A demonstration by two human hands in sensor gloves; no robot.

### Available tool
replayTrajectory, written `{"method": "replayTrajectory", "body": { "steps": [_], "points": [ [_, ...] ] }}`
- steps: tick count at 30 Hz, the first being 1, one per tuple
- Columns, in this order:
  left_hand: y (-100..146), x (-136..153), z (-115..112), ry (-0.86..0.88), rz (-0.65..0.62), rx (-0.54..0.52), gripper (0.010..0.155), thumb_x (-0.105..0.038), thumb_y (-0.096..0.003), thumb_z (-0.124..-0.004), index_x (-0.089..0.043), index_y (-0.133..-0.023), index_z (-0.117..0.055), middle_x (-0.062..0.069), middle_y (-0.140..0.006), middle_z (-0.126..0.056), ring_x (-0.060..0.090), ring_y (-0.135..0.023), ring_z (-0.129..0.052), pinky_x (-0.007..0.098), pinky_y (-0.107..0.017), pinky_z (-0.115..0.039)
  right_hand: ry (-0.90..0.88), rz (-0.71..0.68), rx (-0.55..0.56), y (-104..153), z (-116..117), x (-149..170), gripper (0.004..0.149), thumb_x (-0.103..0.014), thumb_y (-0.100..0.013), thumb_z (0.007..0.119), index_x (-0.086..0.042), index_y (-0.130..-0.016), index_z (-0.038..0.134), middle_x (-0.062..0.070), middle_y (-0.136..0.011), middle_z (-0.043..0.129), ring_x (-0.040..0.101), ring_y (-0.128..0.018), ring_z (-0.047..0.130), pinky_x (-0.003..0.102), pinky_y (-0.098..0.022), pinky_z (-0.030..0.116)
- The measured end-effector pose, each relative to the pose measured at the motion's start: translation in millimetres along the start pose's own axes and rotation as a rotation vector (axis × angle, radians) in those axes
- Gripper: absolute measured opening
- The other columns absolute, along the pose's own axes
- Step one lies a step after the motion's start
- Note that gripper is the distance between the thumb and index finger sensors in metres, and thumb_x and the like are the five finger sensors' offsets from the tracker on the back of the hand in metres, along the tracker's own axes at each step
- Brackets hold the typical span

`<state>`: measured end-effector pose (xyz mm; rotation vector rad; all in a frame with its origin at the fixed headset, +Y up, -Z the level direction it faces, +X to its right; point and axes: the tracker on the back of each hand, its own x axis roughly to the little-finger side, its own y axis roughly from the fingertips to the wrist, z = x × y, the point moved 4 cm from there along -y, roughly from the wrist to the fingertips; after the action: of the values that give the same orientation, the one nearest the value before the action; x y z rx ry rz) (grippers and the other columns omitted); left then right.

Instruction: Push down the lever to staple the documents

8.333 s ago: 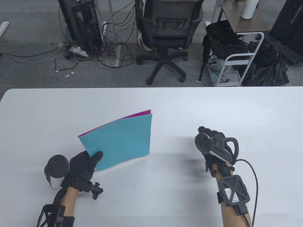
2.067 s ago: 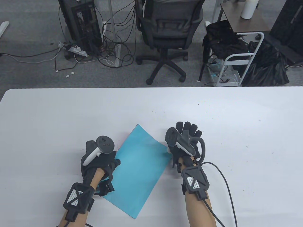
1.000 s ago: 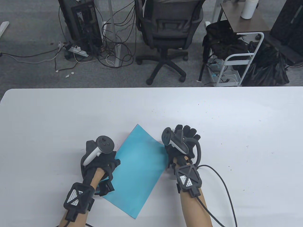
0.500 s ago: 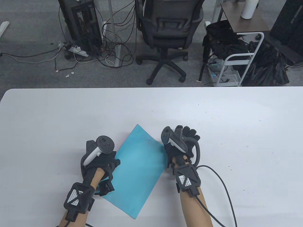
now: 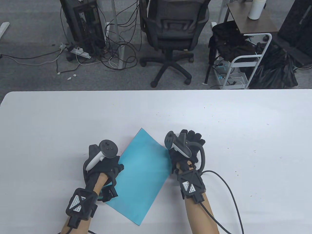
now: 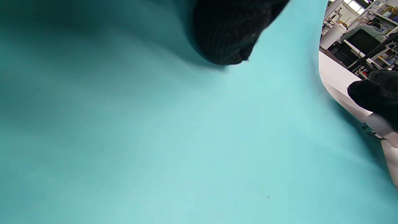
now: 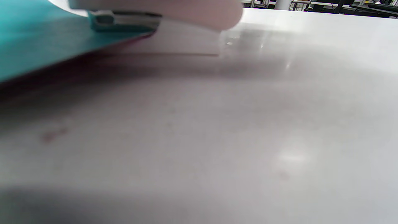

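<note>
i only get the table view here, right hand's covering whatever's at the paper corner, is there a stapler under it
Observer: Yes. The right wrist view shows a white stapler with its metal mouth over the edge of the teal paper.
Operator: just one sheet in there
Observer: No, a magenta sheet peeks out beneath the teal one at that edge.
Operator: and the left hand
Observer: The left wrist view shows a fingertip of the left hand pressing on the teal sheet.
</note>
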<state>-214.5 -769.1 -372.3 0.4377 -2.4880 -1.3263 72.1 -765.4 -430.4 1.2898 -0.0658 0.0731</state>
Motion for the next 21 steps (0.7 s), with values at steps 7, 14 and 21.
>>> {"method": "replayTrajectory", "body": {
  "steps": [7,14,21],
  "points": [
    [0.0,-0.2,0.0,-0.006,0.0,-0.005,0.043,-0.024,-0.0562,-0.08,-0.011,-0.096,-0.082,0.01,-0.081,-0.098,0.03,-0.063,-0.102,0.06,-0.053,-0.084,0.015,0.006,-0.007,0.0,0.8,-2.3,0.092,-0.053,-0.055,0.043,0.013,-0.109,0.009,0.046,-0.109,0.014,0.073,-0.097,0.022,0.082,-0.066,0.027],
    [-0.3,-0.1,-0.3,-0.002,-0.002,-0.003,0.043,-0.024,-0.0561,-0.08,-0.01,-0.096,-0.082,0.01,-0.08,-0.098,0.03,-0.063,-0.102,0.06,-0.053,-0.083,0.064,0.017,-0.016,0.2,2.2,-7.4,0.091,-0.052,-0.056,0.042,0.014,-0.109,0.008,0.046,-0.109,0.015,0.072,-0.097,0.022,0.082,-0.066,0.027],
    [-0.4,0.0,-0.4,-0.005,-0.002,-0.005,0.043,-0.024,-0.0561,-0.08,-0.011,-0.096,-0.082,0.01,-0.08,-0.098,0.03,-0.063,-0.102,0.06,-0.053,-0.084,0.051,0.018,-0.014,0.1,3.1,-8.2,0.091,-0.051,-0.056,0.042,0.014,-0.108,0.008,0.046,-0.109,0.015,0.072,-0.097,0.022,0.082,-0.066,0.028]
  ]
}}
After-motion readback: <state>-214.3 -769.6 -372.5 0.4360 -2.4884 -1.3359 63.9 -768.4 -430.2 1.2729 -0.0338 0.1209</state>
